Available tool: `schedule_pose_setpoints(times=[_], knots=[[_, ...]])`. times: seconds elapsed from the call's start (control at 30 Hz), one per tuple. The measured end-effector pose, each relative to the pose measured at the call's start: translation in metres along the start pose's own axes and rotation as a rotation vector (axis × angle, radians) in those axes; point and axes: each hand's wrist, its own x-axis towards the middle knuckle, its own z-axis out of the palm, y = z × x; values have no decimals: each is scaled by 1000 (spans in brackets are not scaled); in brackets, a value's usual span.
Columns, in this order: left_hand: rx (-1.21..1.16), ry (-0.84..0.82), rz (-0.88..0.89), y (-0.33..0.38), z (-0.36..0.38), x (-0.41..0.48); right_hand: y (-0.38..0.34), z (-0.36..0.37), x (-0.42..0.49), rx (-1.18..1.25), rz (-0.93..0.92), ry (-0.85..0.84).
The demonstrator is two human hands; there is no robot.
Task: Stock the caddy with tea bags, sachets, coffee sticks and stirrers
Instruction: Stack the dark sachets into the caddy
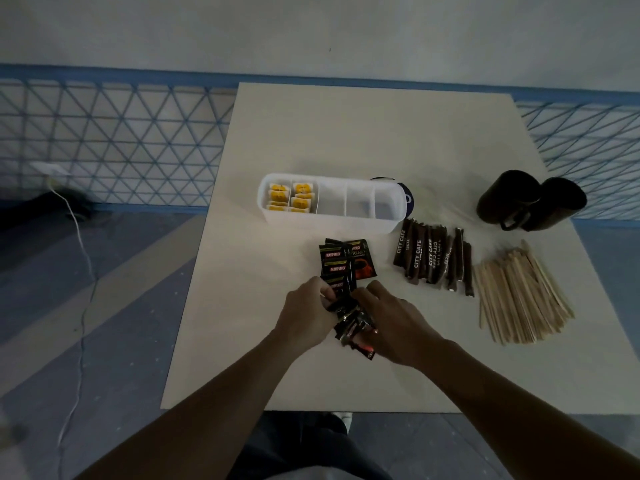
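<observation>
The left hand (304,311) and right hand (394,325) both curl their fingers (373,288) round a bunch of black sachets (341,263) just in front of the caddy (332,221). Its empty compartments lie straight ahead, slightly nearer the right hand, and the sachets' long axes point roughly toward it

Both bare arms reach forward from the lower corners and converge, the left hand (304,311) and right hand (396,327) meeting knuckles-up, their fingers curled inward around a bundle of black sachets (351,323) gripped between them.
</observation>
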Motion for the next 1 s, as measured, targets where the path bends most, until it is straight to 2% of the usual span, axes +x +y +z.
schedule_pose_setpoints(times=[0.13,0.33,0.5,0.63,0.77,1.0], knots=[[-72,1,1,5,0,4,2,-12,2,46,14,58],[-166,-5,24,8,1,8,0,-21,3,290,141,28],[-326,2,-12,10,-7,12,1,-31,8,444,182,78],[-389,-111,-10,16,-17,8,-4,-43,18,504,240,137],[-480,-278,39,17,-24,5,-17,-56,29,691,304,197],[-563,-241,93,13,-44,19,-48,-63,49,989,348,285]])
